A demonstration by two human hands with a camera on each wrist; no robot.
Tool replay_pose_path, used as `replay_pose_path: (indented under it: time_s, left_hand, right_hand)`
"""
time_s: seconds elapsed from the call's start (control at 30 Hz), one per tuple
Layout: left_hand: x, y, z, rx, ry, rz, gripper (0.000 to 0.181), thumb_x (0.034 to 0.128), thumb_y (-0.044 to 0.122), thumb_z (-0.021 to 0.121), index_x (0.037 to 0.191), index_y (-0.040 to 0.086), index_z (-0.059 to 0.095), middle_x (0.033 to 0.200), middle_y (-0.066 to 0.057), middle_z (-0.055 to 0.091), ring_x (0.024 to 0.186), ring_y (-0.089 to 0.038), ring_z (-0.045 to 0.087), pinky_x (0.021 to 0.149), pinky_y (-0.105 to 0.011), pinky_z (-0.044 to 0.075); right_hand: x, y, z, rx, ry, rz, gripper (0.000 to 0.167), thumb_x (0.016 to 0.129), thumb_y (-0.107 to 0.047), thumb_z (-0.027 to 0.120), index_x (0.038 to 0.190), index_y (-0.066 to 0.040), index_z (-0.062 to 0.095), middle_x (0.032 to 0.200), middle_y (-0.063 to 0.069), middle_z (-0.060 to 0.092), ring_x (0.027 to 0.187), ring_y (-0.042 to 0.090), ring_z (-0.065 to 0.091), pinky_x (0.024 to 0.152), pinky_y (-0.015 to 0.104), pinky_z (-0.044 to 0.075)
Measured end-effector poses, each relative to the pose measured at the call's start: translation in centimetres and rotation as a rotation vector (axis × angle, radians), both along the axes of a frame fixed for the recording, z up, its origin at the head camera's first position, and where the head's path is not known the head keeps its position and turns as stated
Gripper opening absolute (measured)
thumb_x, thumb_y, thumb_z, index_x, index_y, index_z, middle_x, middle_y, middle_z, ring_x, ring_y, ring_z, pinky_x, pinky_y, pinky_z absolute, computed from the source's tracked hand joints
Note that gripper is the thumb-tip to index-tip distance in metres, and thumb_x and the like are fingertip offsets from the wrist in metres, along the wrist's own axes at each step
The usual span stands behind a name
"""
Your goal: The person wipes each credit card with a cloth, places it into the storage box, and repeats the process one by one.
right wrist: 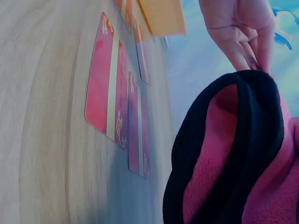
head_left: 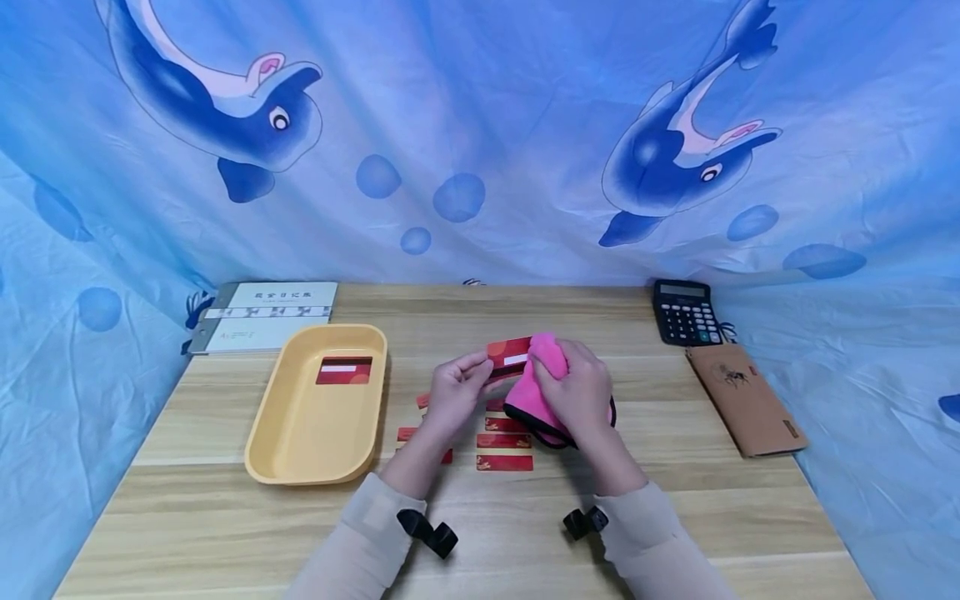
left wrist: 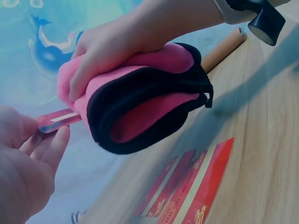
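Observation:
In the head view my left hand (head_left: 456, 390) pinches a red bank card (head_left: 508, 358) by its left end, above the table. My right hand (head_left: 581, 385) grips a folded pink cloth (head_left: 531, 398) with black edging, and the cloth covers the card's right end. The left wrist view shows the card (left wrist: 58, 120) between thumb and fingers, running into the cloth (left wrist: 149, 77). Below the hands, several red cards (head_left: 505, 442) lie in a column on the table. More cards (head_left: 406, 433) lie to the left, partly hidden by my left forearm.
A yellow tray (head_left: 311, 454) stands on the left, with one red card (head_left: 343, 377) lying striped side up in it. Behind it lies a ledger book (head_left: 273, 329). At the right are a black calculator (head_left: 685, 312) and a brown wallet (head_left: 746, 400). A blue dolphin curtain (head_left: 517, 108) hangs behind the table.

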State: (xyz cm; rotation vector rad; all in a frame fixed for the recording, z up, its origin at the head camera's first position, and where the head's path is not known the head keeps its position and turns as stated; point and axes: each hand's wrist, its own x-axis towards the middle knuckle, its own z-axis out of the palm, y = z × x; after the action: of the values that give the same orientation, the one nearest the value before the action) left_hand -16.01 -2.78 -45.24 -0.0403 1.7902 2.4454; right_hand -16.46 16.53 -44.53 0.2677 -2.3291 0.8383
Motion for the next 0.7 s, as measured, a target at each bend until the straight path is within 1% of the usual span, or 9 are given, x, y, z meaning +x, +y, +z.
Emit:
replay_pose_path:
  time_s: [0.07,0.13,0.23,0.3,0.37,0.47,0.53,0.63,0.7]
  left_hand:
    - [0.1,0.2,0.0,-0.006,0.012,-0.012,0.032,0.0999,0.002,0.061,0.13,-0.01,0.061,0.118,-0.027,0.068,0.1,-0.03,0.073,0.088,-0.035,0.058]
    - [0.1,0.4,0.0,-0.021,0.023,-0.021,0.03,0.0996,0.001,0.062,0.128,-0.01,0.063,0.113,-0.026,0.07,0.095,-0.023,0.074,0.086,-0.032,0.059]
    - [0.2,0.5,0.0,-0.079,0.045,-0.033,0.029,0.1002,0.001,0.06,0.127,-0.009,0.064,0.113,-0.023,0.071,0.092,-0.013,0.072,0.082,-0.027,0.06]
    - [0.2,0.4,0.0,-0.123,0.066,-0.033,0.028,0.1008,0.001,0.059,0.127,-0.007,0.065,0.115,-0.021,0.072,0.093,-0.011,0.07,0.081,-0.024,0.059]
    - [0.1,0.3,-0.1,-0.155,0.073,-0.027,0.027,0.1012,0.001,0.058,0.126,-0.006,0.066,0.114,-0.02,0.072,0.093,-0.011,0.07,0.079,-0.022,0.059]
    - [0.0,0.2,-0.2,-0.148,0.055,-0.017,0.026,0.1011,0.003,0.059,0.125,-0.005,0.067,0.112,-0.019,0.073,0.093,-0.014,0.071,0.08,-0.024,0.06]
    - [0.0,0.1,-0.2,-0.119,0.047,-0.014,0.027,0.1009,0.003,0.06,0.125,-0.007,0.065,0.111,-0.022,0.072,0.095,-0.018,0.073,0.083,-0.027,0.06]
    - [0.1,-0.1,-0.1,-0.077,0.061,-0.006,0.028,0.1011,0.001,0.059,0.126,-0.011,0.062,0.114,-0.026,0.07,0.099,-0.028,0.073,0.088,-0.035,0.058]
    - [0.2,-0.2,0.1,-0.065,0.076,0.008,0.028,0.1005,-0.001,0.059,0.126,-0.012,0.061,0.114,-0.027,0.069,0.099,-0.033,0.073,0.088,-0.04,0.058]
  right_hand:
    - [0.1,-0.6,0.1,0.034,0.009,0.013,0.037,0.083,-0.027,0.084,0.106,0.0,0.075,0.099,0.016,0.074,0.086,0.033,0.071,0.07,0.048,0.06]
    - [0.3,-1.3,0.3,0.06,0.025,0.052,0.034,0.082,-0.025,0.083,0.105,-0.001,0.074,0.095,0.015,0.073,0.08,0.031,0.07,0.063,0.045,0.059]
    - [0.6,-2.4,0.5,0.085,0.072,0.145,0.031,0.081,-0.02,0.082,0.103,-0.001,0.074,0.092,0.013,0.072,0.073,0.027,0.068,0.056,0.041,0.056]
    - [0.8,-2.9,0.6,0.099,0.093,0.192,0.031,0.08,-0.019,0.082,0.103,0.0,0.074,0.094,0.012,0.071,0.072,0.026,0.067,0.055,0.039,0.056]
    - [0.9,-3.2,0.6,0.104,0.104,0.212,0.031,0.08,-0.019,0.083,0.103,0.0,0.074,0.095,0.012,0.072,0.073,0.026,0.068,0.056,0.04,0.057]
    - [0.7,-2.9,0.4,0.098,0.094,0.182,0.032,0.081,-0.021,0.083,0.103,0.0,0.074,0.094,0.013,0.072,0.074,0.028,0.069,0.057,0.041,0.058]
    - [0.4,-2.4,0.2,0.084,0.076,0.139,0.033,0.081,-0.022,0.084,0.104,0.0,0.074,0.094,0.014,0.072,0.075,0.03,0.07,0.059,0.043,0.059]
    - [-0.1,-1.2,-0.1,0.064,0.061,0.064,0.034,0.082,-0.023,0.084,0.103,0.001,0.074,0.094,0.016,0.073,0.078,0.033,0.071,0.063,0.047,0.06]
    - [-0.3,-0.6,-0.2,0.055,0.065,0.014,0.035,0.081,-0.024,0.085,0.102,0.002,0.075,0.095,0.017,0.074,0.081,0.034,0.072,0.066,0.05,0.06]
